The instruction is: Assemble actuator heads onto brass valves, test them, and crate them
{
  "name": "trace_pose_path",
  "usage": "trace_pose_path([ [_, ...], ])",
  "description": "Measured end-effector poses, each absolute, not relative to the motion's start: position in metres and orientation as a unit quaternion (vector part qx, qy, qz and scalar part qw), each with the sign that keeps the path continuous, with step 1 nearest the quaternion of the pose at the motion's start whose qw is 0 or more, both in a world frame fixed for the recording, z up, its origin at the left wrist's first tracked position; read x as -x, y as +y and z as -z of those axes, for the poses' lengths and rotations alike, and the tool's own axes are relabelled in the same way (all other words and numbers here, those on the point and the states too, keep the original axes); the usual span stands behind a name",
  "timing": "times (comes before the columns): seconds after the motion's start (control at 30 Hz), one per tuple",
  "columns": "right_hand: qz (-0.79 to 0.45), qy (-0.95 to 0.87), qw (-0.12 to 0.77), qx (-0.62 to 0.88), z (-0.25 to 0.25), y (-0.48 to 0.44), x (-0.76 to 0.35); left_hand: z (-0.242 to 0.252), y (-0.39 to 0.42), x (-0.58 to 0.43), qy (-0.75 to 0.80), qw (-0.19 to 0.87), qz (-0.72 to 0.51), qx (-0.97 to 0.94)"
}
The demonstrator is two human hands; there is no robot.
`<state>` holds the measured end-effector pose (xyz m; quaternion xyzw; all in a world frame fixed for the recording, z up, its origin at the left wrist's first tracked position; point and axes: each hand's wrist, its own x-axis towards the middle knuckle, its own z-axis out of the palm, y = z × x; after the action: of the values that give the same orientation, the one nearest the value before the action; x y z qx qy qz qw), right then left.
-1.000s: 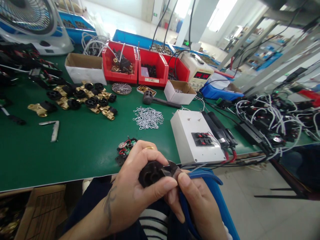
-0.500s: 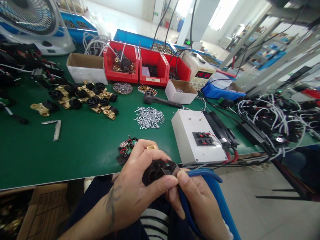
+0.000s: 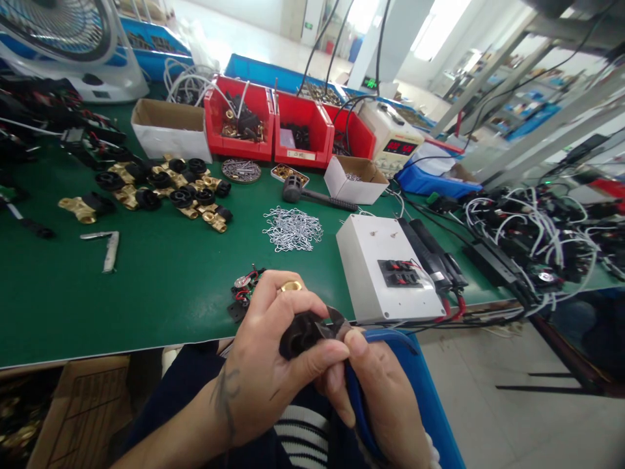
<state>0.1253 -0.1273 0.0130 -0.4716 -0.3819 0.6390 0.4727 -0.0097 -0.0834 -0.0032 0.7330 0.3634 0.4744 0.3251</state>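
My left hand point(image 3: 273, 352) is closed around a black plastic fitting point(image 3: 303, 333) with a brass threaded end point(image 3: 291, 286) showing above the fingers. In my right hand point(image 3: 381, 384) is a pair of blue-handled pliers point(image 3: 359, 397); its dark jaws point(image 3: 336, 323) meet the fitting's right side, and my left thumb lies close by the tips. What the jaws grip, if anything, is hidden. Just behind my left hand, a small green circuit board with red wires point(image 3: 243, 286) lies on the green table point(image 3: 195, 293). Beyond it is a heap of silver wire clips point(image 3: 293, 228).
Several brass-and-black valve fittings point(image 3: 180, 189) lie at the left, near a hex key point(image 3: 111, 251). A grey switch box point(image 3: 361, 273) stands to the right. Red bins point(image 3: 297, 153) and a black mallet point(image 3: 293, 189) are farther back. Below my right hand is a blue crate point(image 3: 439, 404).
The pliers' handles have swung slightly left and nearer each other as my right hand squeezes. The fitting has tilted a little, showing more of its brass end.
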Motion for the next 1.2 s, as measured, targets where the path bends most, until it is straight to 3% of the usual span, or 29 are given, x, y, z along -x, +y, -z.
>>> trace_pose_path([
  [0.13,-0.591,-0.379,0.525,0.481,-0.008,-0.127,-0.119,0.004,-0.084,0.007,0.391,0.306,-0.487,-0.718],
  [0.33,-0.642,-0.434,0.431,0.462,-0.016,-0.122,-0.132,0.005,-0.079,0.013,0.351,0.379,-0.461,-0.722],
  [0.57,-0.579,-0.424,0.487,0.498,-0.014,-0.125,-0.124,0.003,-0.08,0.014,0.374,0.379,-0.464,-0.709],
  [0.77,-0.635,-0.429,0.425,0.481,-0.018,-0.122,-0.13,0.004,-0.078,0.017,0.353,0.402,-0.456,-0.712],
  [1.0,-0.597,-0.423,0.45,0.511,-0.015,-0.124,-0.125,-0.002,-0.075,0.02,0.376,0.39,-0.451,-0.71],
  [1.2,-0.645,-0.426,0.412,0.483,-0.022,-0.122,-0.134,-0.005,-0.077,0.023,0.369,0.396,-0.451,-0.71],
])
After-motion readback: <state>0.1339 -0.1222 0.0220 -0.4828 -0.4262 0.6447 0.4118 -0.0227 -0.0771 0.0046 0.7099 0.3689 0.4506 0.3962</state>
